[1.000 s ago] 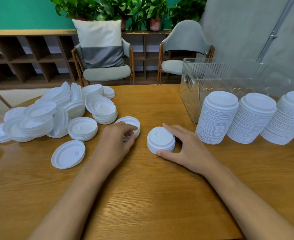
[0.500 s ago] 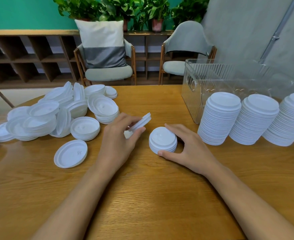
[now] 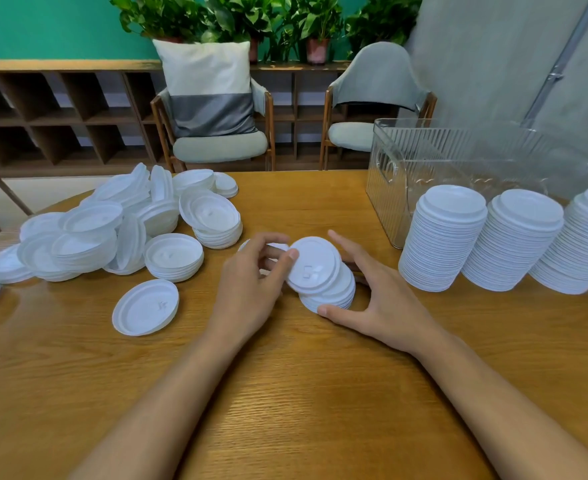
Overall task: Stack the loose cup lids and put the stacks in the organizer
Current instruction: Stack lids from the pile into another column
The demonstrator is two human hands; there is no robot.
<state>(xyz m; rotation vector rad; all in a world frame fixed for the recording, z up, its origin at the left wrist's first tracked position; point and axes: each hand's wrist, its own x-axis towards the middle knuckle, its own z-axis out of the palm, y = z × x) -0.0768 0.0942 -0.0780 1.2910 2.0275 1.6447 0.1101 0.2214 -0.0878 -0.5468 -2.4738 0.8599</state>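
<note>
My left hand (image 3: 251, 289) pinches a white cup lid (image 3: 311, 265) by its left edge and holds it tilted over a short stack of lids (image 3: 334, 294) at the table's middle. My right hand (image 3: 379, 299) curls around that stack, thumb at its near side and fingers behind it. A heap of loose white lids (image 3: 119, 226) lies to the left, with one single lid (image 3: 146, 307) apart in front of it. The clear ribbed organizer (image 3: 389, 199) stands at the back right.
Three tall lid stacks (image 3: 441, 237) (image 3: 514, 240) (image 3: 576, 244) lean in a row in front of the organizer. Another lid (image 3: 272, 249) lies partly hidden behind my left hand. Two chairs stand beyond the table's far edge.
My left hand picked a lid off the table, turned it over and carried it right onto the short stack. My right hand stayed around that stack.
</note>
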